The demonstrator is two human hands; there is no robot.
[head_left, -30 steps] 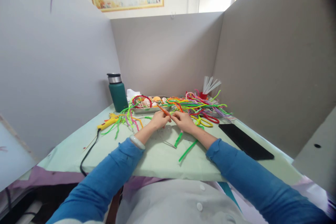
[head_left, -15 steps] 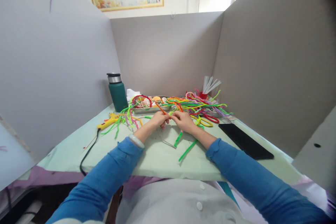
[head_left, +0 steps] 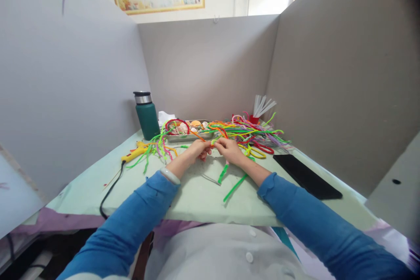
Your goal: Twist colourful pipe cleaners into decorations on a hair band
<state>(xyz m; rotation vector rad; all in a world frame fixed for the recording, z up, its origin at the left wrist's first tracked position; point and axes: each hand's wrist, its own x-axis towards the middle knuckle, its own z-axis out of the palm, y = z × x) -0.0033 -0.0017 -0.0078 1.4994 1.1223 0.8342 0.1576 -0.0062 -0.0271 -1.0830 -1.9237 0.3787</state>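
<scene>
Above the middle of the table, my left hand (head_left: 201,149) is closed in a pinch on an orange pipe cleaner (head_left: 197,135), whose free end sticks up toward the tray. My right hand (head_left: 229,148) almost touches it, with thumb and fingers pinched at a small yellow-green pipe cleaner piece (head_left: 213,142). Where the orange and yellow-green pieces meet, my fingers partly hide them. Below my right hand, a green wrapped stem (head_left: 223,174) and a straight green pipe cleaner (head_left: 235,188) lie on the table.
A metal tray (head_left: 187,137) of small craft pieces stands behind my hands. Many pipe cleaners (head_left: 252,129) are heaped at right, near yellow-handled scissors (head_left: 257,153) and a black phone (head_left: 306,176). Left are a green bottle (head_left: 147,116) and a yellow glue gun (head_left: 134,152). Grey partitions (head_left: 210,65) enclose the table.
The orange pipe cleaner's free end has swung left and lower, and my left hand has turned slightly. My right hand has stayed nearly in place.
</scene>
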